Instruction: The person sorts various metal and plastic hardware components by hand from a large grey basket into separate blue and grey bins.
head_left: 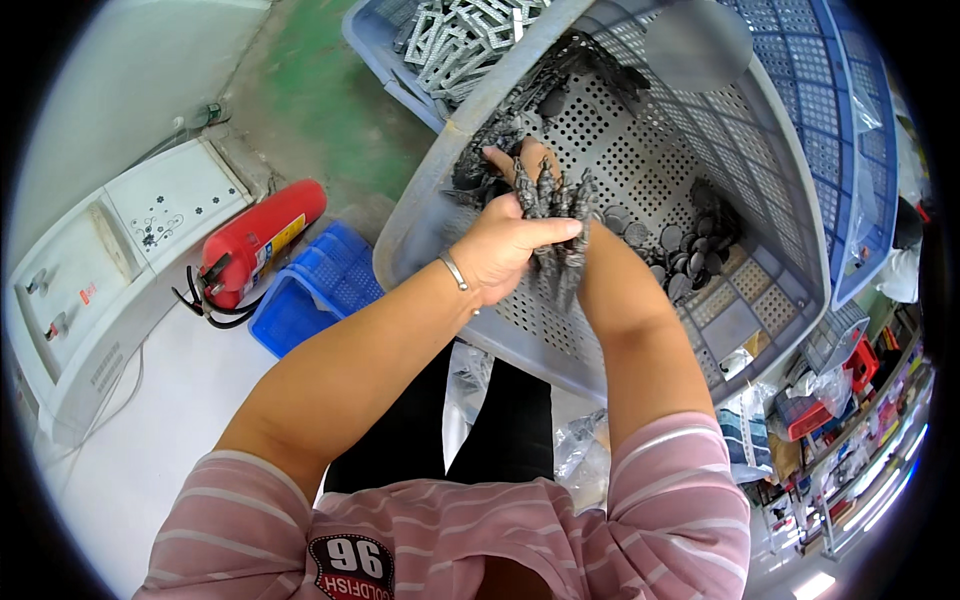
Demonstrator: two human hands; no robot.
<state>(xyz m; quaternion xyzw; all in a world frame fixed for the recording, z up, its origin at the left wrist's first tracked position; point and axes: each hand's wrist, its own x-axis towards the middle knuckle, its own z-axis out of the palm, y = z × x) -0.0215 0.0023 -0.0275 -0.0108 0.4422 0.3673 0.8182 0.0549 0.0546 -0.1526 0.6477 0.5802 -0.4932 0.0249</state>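
My left hand (510, 245) grips a bundle of gnarled, dark grey pieces (550, 210), its thumb lying across them. My right hand (525, 160) reaches behind that bundle into a grey-blue perforated plastic crate (800, 250); its bent fingers touch a heap of similar dark pieces (600, 55) along the crate's far left side, and the bundle hides what they grip. Several dark round discs (685, 250) lie heaped at the right of the crate floor.
A blue basket of silvery frames (465, 50) stands beyond the crate, stacked blue crates (855, 150) at the right. At left are a red fire extinguisher (260, 240), a small blue basket (310, 290) and a white appliance (150, 210). Bags and shelving (850, 450) fill the lower right.
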